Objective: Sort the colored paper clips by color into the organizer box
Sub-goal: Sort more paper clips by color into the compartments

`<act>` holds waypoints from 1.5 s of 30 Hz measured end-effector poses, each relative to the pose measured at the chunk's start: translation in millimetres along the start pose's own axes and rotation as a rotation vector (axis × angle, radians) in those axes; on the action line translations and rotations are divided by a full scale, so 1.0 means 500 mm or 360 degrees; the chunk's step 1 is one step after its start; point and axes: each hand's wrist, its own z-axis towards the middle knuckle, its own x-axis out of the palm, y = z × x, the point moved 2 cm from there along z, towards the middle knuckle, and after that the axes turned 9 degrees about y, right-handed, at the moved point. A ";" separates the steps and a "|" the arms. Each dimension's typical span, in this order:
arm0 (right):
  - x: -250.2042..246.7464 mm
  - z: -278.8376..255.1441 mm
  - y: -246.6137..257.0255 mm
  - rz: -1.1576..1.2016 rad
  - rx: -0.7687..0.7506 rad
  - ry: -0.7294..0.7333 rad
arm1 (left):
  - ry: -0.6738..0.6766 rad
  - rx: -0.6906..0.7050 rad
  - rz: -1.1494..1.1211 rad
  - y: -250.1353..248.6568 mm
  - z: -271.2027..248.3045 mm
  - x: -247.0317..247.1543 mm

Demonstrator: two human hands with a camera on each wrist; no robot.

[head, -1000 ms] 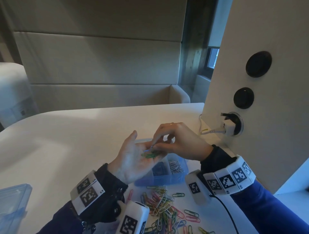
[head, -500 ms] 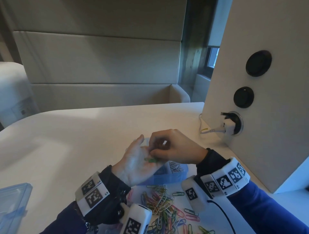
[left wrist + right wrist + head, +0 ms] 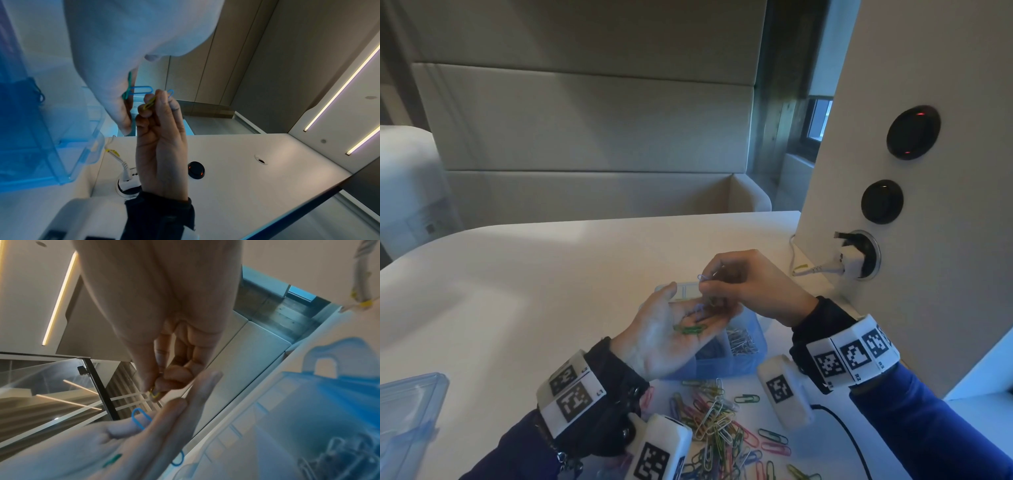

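a few paper clips lie in the upturned palm of the left hand [image 3: 667, 334] — green clips [image 3: 690, 329] near the middle of the palm and a blue clip [image 3: 141, 89] out toward the fingers. the left hand's grip is spread, its fingers straight and relaxed, carrying the clips above the organizer box [image 3: 736, 359]. the right hand [image 3: 750, 284] sits just over those fingers; its thumb and fingertips pinch a yellow clip [image 3: 149, 104] and a second blue clip [image 3: 171, 93], the other fingers curled in behind. the organizer box is translucent blue and stands on the white worktop [image 3: 517, 281] directly under both hands; one compartment holds a heap of silver clips [image 3: 741, 341], and the one beside it holds something dark that cannot be made out. nearer the person, a loose pile of mixed clips [image 3: 719, 421] — pink, green, yellow, blue, white — spreads over the worktop between the two wrists. a clear blue lid [image 3: 407, 421] lies at the left edge of the worktop, well apart from the box. to the right a white panel carries a plug [image 3: 851, 258] with a white cable
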 end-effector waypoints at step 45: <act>0.011 0.003 0.073 -0.0893 -0.0215 -0.0201 | -0.0066 0.0314 -0.0022 -0.043 -0.016 -0.008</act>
